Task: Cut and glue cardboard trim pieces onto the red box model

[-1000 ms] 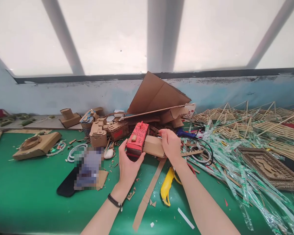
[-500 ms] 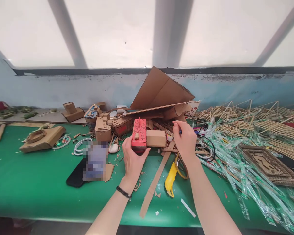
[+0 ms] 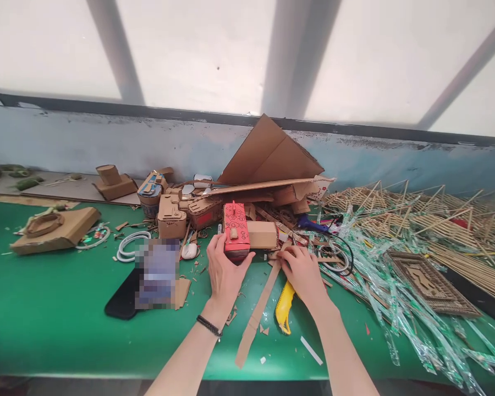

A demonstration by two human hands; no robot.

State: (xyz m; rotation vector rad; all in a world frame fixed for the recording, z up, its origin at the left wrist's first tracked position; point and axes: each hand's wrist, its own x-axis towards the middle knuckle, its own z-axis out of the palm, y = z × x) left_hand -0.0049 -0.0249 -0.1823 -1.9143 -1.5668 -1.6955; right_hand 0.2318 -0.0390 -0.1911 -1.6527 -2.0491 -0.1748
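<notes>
My left hand [image 3: 225,275] is wrapped round the near end of a red box [image 3: 236,223] with dark line drawings, a small cardboard knob on top and a red peg at its far end. A plain cardboard block [image 3: 263,235] sticks out from the box's right side. Over the upper end of a long cardboard strip [image 3: 258,308], my right hand [image 3: 304,275] has its fingers bent and drawn together. Whether they pinch the strip or a small scrap is hidden. Just below that hand lies a yellow-handled cutter [image 3: 284,309], its upper part covered.
Left of my hands are a black phone [image 3: 121,294], white earbuds case [image 3: 190,251] and coiled white cable [image 3: 132,246]. Cardboard models [image 3: 172,217] and a large cardboard sheet [image 3: 272,154] stand behind. Plastic strips [image 3: 379,291] and wooden sticks [image 3: 396,203] crowd the right.
My right hand has come down and slightly left, from above the pile to the upper end of the cardboard strip. My left hand stays on the red box. The view has tilted.
</notes>
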